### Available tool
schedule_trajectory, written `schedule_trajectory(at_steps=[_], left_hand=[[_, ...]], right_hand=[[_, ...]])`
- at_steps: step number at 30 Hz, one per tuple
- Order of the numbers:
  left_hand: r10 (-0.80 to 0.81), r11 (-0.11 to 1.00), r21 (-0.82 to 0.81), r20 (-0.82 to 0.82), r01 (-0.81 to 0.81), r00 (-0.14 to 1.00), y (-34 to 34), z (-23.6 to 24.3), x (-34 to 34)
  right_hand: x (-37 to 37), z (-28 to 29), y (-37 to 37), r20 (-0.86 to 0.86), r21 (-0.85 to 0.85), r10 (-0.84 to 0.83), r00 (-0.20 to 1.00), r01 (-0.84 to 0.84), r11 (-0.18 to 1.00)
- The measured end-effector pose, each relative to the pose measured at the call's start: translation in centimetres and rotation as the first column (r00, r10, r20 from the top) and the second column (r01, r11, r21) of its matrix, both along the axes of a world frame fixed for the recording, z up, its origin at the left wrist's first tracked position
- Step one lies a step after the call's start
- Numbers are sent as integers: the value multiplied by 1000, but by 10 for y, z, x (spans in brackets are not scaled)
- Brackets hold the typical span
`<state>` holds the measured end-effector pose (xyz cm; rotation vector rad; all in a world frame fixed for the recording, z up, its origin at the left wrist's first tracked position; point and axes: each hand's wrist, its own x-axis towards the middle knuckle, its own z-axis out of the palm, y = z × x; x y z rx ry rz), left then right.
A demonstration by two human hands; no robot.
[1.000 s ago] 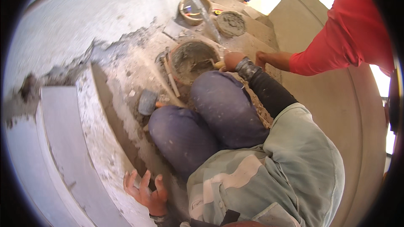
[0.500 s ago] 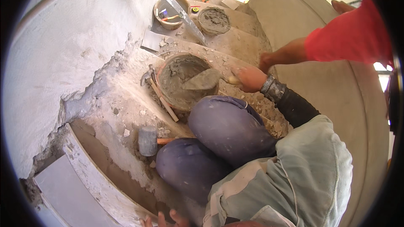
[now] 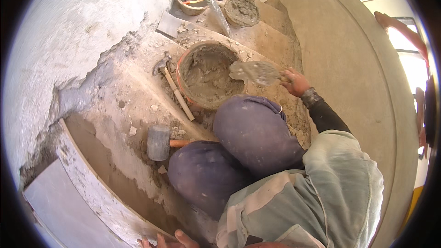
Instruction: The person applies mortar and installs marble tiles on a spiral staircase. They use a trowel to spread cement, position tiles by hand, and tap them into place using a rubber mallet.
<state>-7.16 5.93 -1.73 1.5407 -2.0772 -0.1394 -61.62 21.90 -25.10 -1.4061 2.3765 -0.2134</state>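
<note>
Head view: the right hand point(image 3: 296, 83) has its fingers wrapped round the handle end of a trowel point(image 3: 258, 72), whose smeared blade projects leftward over the right rim of the bucket point(image 3: 183, 71). Held from the end, the blade probably reaches the mortar point(image 3: 209, 76) while the knuckles stay outside the rim; contact between blade and rim cannot be confirmed. The left hand point(image 3: 172, 245) is cut off at the lower edge, fingertips apart, at the edge of a pale slab point(image 3: 94, 186); whether it grips or merely steadies cannot be told. The bucket sits just ahead of the knees point(image 3: 252, 131), presumably for short reach. A hammer point(image 3: 177, 94) lies along its left side, and a mallet point(image 3: 159, 143) rests nearer, its handle end (hidden from inspection) passing behind the left knee. Beyond are a second mortar bucket point(image 3: 242, 11) and a bucket of liquid point(image 3: 178, 1), the latter partly screened by a slanting metal bar point(image 3: 212, 7). Rubble litters the step, and the knees and right-hand wall point(image 3: 342, 64) confine the trowel arm's room.
</note>
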Motion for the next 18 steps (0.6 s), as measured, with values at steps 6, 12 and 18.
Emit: schedule_trajectory(at_steps=[6,12,18], left_hand=[[-2,999,-40,-84,-2,996,0,-5,-1],[-107,992,-80,-121,98,987,-2,-23,18],[-146,989,15,-142,149,979,0,-7,30]], right_hand=[[-24,47,75,-77,-11,-113,991,113,994],[48,79,-34,673,217,-389,629,335,917],[8,-15,0,185,-59,422,888,-419,906]])
